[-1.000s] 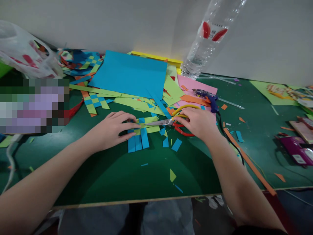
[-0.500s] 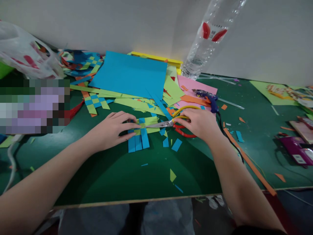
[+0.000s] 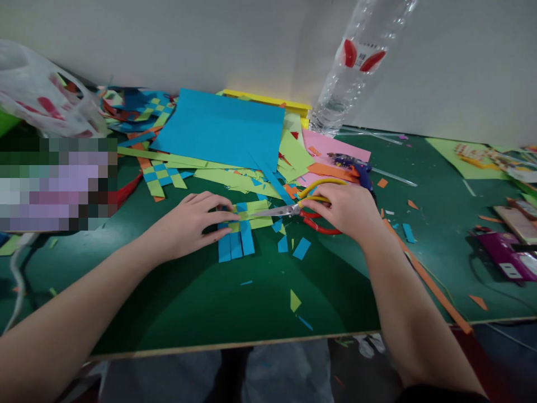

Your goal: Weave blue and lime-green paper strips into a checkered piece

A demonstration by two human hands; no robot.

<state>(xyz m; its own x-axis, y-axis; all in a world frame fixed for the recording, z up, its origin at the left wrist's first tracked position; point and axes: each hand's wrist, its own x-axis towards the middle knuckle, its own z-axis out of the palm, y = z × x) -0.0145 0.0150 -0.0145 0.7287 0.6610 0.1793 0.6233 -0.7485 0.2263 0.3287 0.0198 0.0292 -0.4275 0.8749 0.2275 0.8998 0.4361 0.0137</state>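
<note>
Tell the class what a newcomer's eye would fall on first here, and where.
Probably the large blue sheet at the back, over paper scraps. Next, the yellow-handled scissors in the right hand, pointing at the woven strips by the left hand. A clear bottle rises right of the sheet.

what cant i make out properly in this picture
All in the head view:
Woven paper strips: left part partly covered by the left hand.
Yellow-handled scissors: ends of the loops hidden by the right hand.
Glue gun: lower handle hidden behind the right hand.
Plastic bottle: top cut off by the upper picture edge.
Bottle label: print too small to read.
</note>
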